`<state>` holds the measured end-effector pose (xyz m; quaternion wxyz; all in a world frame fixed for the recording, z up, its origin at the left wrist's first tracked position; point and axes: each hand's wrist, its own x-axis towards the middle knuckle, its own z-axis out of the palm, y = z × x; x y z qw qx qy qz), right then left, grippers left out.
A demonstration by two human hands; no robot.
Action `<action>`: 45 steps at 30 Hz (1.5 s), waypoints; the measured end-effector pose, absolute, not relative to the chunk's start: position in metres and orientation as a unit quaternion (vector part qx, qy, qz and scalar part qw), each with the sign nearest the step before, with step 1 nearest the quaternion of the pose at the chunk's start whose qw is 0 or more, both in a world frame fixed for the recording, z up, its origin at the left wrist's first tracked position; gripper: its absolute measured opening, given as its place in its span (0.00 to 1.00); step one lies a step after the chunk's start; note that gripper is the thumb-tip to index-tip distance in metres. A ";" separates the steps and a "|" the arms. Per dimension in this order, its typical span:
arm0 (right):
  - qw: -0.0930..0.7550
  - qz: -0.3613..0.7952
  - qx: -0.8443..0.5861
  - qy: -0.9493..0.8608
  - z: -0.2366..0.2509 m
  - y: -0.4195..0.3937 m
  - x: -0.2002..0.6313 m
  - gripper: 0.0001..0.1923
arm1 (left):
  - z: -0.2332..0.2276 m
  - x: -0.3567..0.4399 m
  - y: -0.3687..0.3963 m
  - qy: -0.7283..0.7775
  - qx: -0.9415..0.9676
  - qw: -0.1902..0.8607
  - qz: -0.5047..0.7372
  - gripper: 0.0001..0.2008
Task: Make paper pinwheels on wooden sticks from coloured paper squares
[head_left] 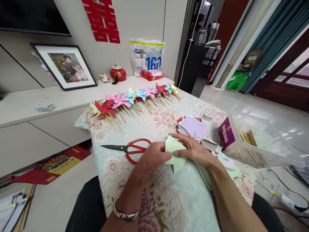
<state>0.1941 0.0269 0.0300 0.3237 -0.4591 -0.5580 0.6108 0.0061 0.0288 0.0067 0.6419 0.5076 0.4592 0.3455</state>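
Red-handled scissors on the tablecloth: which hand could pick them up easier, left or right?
Probably the left hand: the red-handled scissors lie right beside it, handles toward it. The right hand is farther away. Both hands hold the pale green paper, though.

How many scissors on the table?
1: red-handled scissors on the floral tablecloth, left of the green paper, handles partly behind the left hand. No others visible; hidden ones possible.

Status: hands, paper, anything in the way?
Left hand, right hand: grip on pale-green paper. Paper pointed top and bottom. Possible snag: red-handled scissors beside left hand.
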 end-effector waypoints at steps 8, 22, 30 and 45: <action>0.268 0.545 -0.482 -0.632 0.025 0.029 0.195 0.43 | 0.001 0.006 0.032 0.480 0.587 0.599 0.257 0.07; 0.403 0.562 -0.500 -0.522 0.029 0.030 0.188 0.43 | 0.022 0.004 0.029 0.453 0.440 0.674 0.384 0.19; 0.538 0.541 -0.467 -0.447 0.018 0.032 0.171 0.42 | 0.026 0.019 0.024 0.355 0.356 0.727 0.467 0.24; 0.572 0.502 -0.467 -0.450 0.021 0.026 0.154 0.38 | 0.032 0.028 0.018 0.386 0.346 0.678 0.521 0.20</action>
